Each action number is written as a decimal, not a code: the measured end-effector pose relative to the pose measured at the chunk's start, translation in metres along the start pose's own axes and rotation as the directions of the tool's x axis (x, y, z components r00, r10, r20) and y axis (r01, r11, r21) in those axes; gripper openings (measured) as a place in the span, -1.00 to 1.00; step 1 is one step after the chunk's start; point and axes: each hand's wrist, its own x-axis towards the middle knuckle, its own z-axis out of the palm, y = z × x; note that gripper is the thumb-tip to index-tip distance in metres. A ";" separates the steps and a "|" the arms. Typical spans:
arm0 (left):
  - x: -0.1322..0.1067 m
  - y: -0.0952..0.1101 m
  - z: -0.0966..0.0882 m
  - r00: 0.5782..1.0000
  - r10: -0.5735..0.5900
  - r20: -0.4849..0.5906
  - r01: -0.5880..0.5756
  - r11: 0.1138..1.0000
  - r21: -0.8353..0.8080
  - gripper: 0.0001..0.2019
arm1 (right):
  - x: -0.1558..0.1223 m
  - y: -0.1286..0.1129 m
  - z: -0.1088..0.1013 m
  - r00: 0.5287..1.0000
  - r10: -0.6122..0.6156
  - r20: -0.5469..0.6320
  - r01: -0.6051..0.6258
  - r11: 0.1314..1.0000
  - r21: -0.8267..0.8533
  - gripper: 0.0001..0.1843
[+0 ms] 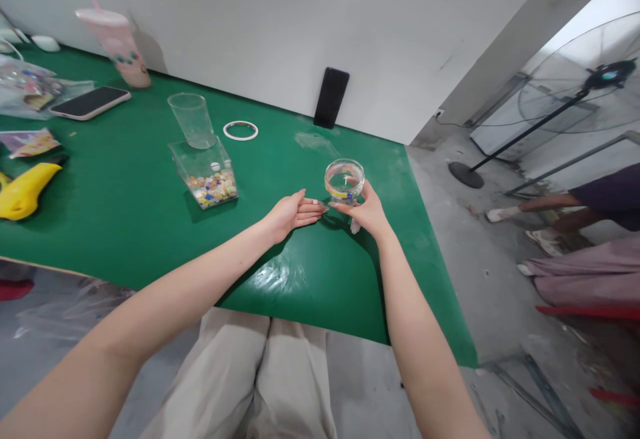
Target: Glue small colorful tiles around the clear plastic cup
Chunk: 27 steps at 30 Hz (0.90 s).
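Observation:
My right hand point(367, 211) is wrapped round a clear round cup point(345, 182) with coloured bits showing in a band near its lower part, held over the green table. Just left of it, my left hand point(299, 213) is stretched out with its fingers straight and together, fingertips close to the cup. Whether they touch it I cannot tell. A small whitish piece point(355, 226) shows under my right hand; its kind is unclear. Farther left, a clear square container point(206, 182) holds many small coloured beads point(216, 189). Behind that stands an empty clear plastic cup point(193, 121).
A white ring point(241, 131) lies mid-table, and a black phone point(331, 98) leans on the wall. Leftward are a pink drink cup point(117, 49), another phone point(91, 102), a yellow tool point(27, 191) and plastic bags. Off the right edge stand a fan point(530, 115) and seated people.

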 end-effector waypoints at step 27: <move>-0.003 0.007 0.001 0.998 0.023 0.063 -0.023 1.000 0.003 -0.38 | -0.005 -0.034 -0.008 0.899 -0.425 0.103 0.433 0.831 -0.350 -0.38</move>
